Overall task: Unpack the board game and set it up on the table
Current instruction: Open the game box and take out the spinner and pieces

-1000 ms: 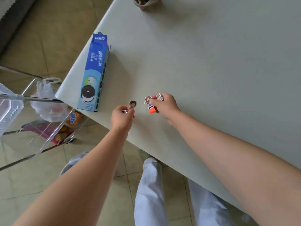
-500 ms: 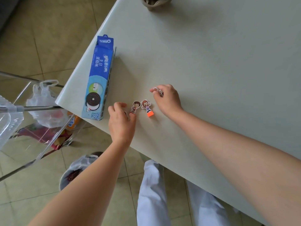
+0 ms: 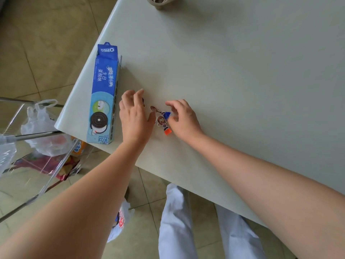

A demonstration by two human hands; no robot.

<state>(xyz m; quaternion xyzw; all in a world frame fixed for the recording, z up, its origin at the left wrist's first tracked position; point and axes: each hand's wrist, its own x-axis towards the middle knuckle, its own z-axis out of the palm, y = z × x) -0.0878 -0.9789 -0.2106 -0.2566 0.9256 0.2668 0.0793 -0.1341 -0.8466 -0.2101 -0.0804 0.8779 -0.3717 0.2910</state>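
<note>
Near the front left corner of the pale green desk (image 3: 233, 75), three small cardboard game figures are seen between two bare hands. A cartoon figure on an orange base (image 3: 162, 122) lies flat on the desk, its base towards the desk's near edge. A second figure (image 3: 155, 108) lies flat just beyond it, and a blue base (image 3: 167, 114) is seen beside both. A third figure (image 3: 143, 102) is mostly hidden behind the left hand (image 3: 135, 117), so only its edge can be made out.

The left hand is held palm down over the desk with its fingers (image 3: 139, 94) spread and loosely bent, and nothing is gripped by it. The right hand (image 3: 184, 119) is arched over the blue base, with its fingers (image 3: 172, 104) curved above it. Whether the base is pinched or merely touched cannot be told.

A blue biscuit box (image 3: 104, 94) lies flat along the desk's left edge, near the left hand. "OREO" is printed on its far flap, and "奥利奥" and "生日蛋糕味" are read along its top face above a picture of a dark biscuit.

A pot (image 3: 162, 1) is cut off by the top edge. Beside the desk, a knotted plastic bag (image 3: 43, 128) is held in a clear rack (image 3: 46, 184), and an orange packet (image 3: 78, 148) with unreadable writing is seen there.
</note>
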